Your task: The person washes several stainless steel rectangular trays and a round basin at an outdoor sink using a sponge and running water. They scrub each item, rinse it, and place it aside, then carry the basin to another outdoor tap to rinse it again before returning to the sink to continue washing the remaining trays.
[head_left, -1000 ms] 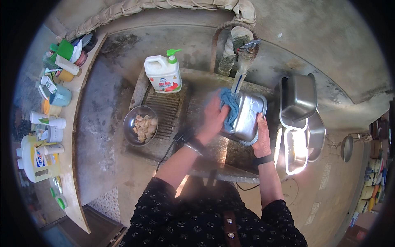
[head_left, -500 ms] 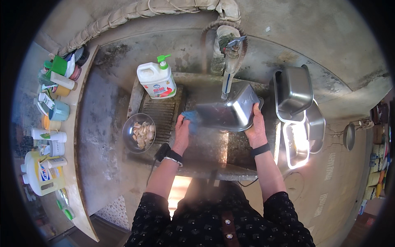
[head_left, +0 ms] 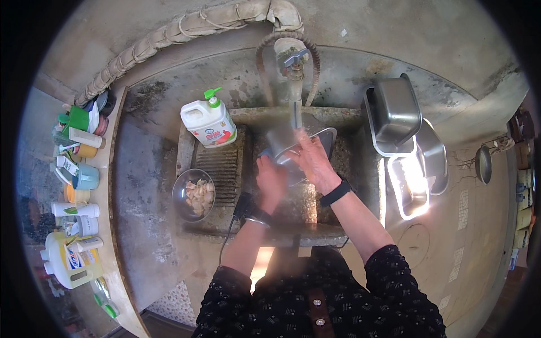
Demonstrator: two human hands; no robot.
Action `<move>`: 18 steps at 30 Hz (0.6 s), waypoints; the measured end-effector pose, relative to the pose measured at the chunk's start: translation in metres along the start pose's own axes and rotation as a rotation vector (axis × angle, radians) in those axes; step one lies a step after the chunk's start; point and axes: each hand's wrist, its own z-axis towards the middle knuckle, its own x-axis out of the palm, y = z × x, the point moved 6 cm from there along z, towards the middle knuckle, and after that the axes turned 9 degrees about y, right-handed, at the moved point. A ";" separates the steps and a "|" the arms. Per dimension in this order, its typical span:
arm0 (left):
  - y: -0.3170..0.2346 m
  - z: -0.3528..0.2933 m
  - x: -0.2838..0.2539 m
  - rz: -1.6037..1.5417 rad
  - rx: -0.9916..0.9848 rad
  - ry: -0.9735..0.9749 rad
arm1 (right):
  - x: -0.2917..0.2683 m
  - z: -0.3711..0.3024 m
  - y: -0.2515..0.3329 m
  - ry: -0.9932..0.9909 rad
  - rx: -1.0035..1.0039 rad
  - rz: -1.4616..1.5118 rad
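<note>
A deep stainless steel pan (head_left: pixel 282 141), partly blurred, is tilted below the tap (head_left: pixel 295 84) over the sink (head_left: pixel 360 191). My right hand (head_left: pixel 316 163) grips it near the rim, thumb and fingers on the metal. My left hand (head_left: pixel 271 181) is smeared by motion and closed on a blue cloth (head_left: pixel 265 152), at the pan's near left side. Only a small part of the cloth shows, and my hands cover much of the pan.
Left of the basin, a white pump bottle (head_left: pixel 207 123) and a steel bowl of pale food pieces (head_left: pixel 199 197) stand by a ribbed slab (head_left: pixel 220 180). Several steel pans (head_left: pixel 397 112) are stacked at the right. A shelf (head_left: pixel 118 225) with bottles and cups runs along the far left.
The pan has turned and shifted left from its earlier sideways pose. My right hand has moved left and up along with it, and my left hand with the cloth has come slightly right.
</note>
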 end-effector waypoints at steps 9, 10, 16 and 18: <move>0.073 -0.005 0.036 -1.155 -0.431 0.136 | -0.125 -0.075 0.030 -0.431 -0.179 -0.830; 0.072 -0.006 0.038 -1.188 -0.420 0.162 | -0.137 -0.077 0.015 -0.372 -0.012 -0.750; 0.056 -0.004 0.037 -1.231 -0.382 0.316 | -0.126 -0.068 -0.044 0.031 0.237 -0.063; 0.046 -0.003 0.033 -1.254 -0.308 0.444 | -0.133 -0.062 -0.042 -0.129 0.180 -0.140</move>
